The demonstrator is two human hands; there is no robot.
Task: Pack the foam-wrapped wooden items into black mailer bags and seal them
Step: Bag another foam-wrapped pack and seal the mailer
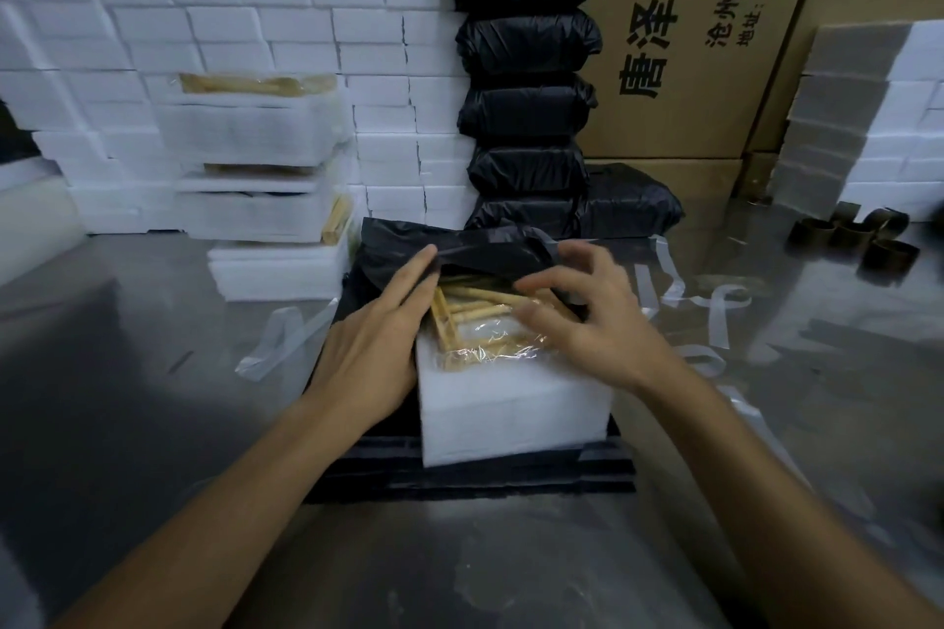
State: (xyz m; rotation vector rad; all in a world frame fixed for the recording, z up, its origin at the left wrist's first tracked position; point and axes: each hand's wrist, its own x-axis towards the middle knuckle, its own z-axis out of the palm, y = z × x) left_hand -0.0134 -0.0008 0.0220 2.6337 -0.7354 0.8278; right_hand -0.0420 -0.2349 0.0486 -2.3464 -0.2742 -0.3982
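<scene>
in the middle of the frame a white foam block with pale wooden sticks under clear film (pixel 511 388) sits on a flat pile of black plastic mailer bags (pixel 475 470) on the shiny grey metal table (pixel 153 424). its far end is just under the mouth of an open black mailer bag (pixel 459 243); most of the block is not in yet.

the left hand (pixel 373 347) lies along the block's left side, fingers straight, tips touching the bag's edge near the mouth. it grips nothing. the right hand (pixel 587 317) hovers over the sticks with its fingers spread and bent. it is blurry, so i cannot tell if it pinches the bag's flap or just touches it.

the step looks like getting the bag over the block. to do it well, i think one hand should lift the top flap high so the mouth stays wide, while the other pushes the block in straight, flat on the table. go slow at the corners, since foam can catch on thin plastic and tear it. push until the block reaches the bottom, so there is flap left to seal.

in the upper middle, a tall stack of filled black bags (pixel 526 82) leans by a wall of white foam blocks (pixel 230 5).
</scene>
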